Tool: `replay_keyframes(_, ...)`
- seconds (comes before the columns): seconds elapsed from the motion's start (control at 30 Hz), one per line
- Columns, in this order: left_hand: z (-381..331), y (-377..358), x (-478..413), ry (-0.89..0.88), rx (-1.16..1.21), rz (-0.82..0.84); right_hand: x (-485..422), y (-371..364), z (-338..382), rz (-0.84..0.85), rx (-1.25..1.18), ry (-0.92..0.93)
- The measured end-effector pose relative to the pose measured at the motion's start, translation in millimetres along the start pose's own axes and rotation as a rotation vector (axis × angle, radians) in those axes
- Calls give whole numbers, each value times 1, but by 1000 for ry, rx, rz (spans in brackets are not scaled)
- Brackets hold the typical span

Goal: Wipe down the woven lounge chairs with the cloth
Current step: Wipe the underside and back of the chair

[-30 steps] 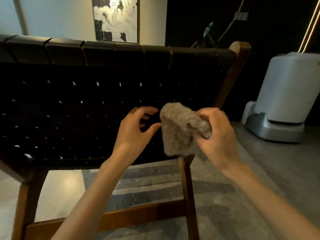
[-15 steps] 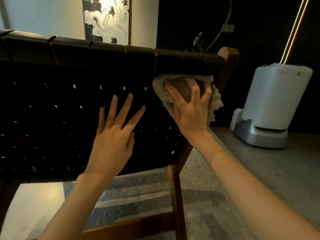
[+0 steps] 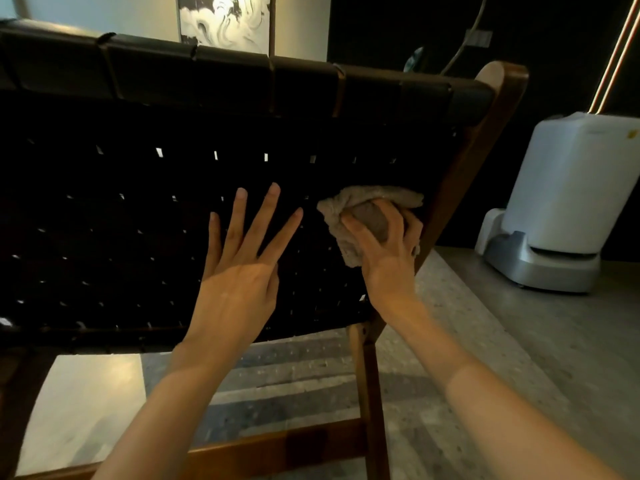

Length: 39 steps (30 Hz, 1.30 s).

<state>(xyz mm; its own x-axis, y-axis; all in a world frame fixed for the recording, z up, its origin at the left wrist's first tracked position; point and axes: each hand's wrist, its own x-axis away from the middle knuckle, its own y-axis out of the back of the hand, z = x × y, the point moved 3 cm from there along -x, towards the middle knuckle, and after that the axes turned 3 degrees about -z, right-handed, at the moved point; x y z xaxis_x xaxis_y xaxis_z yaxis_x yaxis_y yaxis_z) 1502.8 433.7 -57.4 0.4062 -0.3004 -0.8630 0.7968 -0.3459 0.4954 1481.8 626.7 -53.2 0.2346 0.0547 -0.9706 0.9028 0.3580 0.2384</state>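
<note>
A lounge chair point(image 3: 114, 216) with a black woven back and a brown wooden frame fills the left and middle of the view, seen from behind. My left hand point(image 3: 242, 271) lies flat against the weave with its fingers spread straight. A beige fluffy cloth point(image 3: 349, 220) is bunched against the weave near the chair's right post. My right hand point(image 3: 388, 251) grips it, fingers curled over the bundle, and presses it onto the straps.
A white and grey machine point(image 3: 568, 206) stands on the floor at the right. The chair's wooden leg point(image 3: 370, 393) and lower rail point(image 3: 277, 448) cross the bottom. A framed picture point(image 3: 225, 22) hangs on the wall behind. Grey floor lies to the right.
My right hand has brought the cloth up to the chair back, then slid it down from the top rail to mid height. My left hand opened and laid flat on the weave.
</note>
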Motion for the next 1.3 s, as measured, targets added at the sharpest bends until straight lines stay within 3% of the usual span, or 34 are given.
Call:
replay_keyframes(0.2,0,2,-1,-26,-9,-51,-53,47,11,-408,-61,147)
replay_keyframes(0.37,-5,-6,1,-22,2,-37,-61,26,14,-276,39,145)
replay_keyframes(0.67,3,-27,14,-24,-49,28,-23,-17,0,-341,-38,61)
replay_keyframes(0.8,8,-27,16,-38,-67,35,29,-38,-10,-201,40,46)
replay_keyframes(1.1,8,-31,19,-36,-82,58,124,-82,-23,371,34,-127)
replay_keyframes(1.3,7,-33,19,-33,-108,64,120,-77,-25,589,132,-50)
